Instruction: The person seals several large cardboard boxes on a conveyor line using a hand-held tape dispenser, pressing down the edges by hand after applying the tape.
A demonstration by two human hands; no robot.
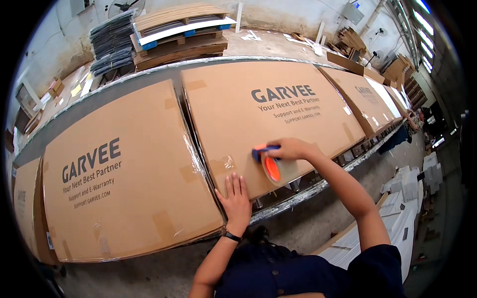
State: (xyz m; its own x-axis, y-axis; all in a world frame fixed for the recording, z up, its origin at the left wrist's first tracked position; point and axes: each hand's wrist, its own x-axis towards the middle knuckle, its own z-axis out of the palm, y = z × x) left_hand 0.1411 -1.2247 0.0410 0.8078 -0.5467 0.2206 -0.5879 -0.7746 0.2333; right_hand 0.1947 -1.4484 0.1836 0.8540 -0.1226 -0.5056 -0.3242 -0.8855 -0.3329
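Observation:
In front of me a large flat cardboard box (223,109) lies on a roller conveyor, strips of clear tape on its edges and near corner. My left hand (235,199) rests flat on that near left corner, fingers stretched out, beside a shiny piece of tape (228,162). Gripped in my right hand (290,149) is a blue and orange tape dispenser (272,168), held over the near edge of the same box and slightly blurred. To the left lies a second large box (134,184), separated from the first by a narrow gap.
Further boxes (361,97) continue along the conveyor (318,187) to the right, where another person's arm (411,119) shows. Pallets (181,37) and a stack of grey sheets (112,42) stand behind. White wrapped packages (397,213) are piled at my right.

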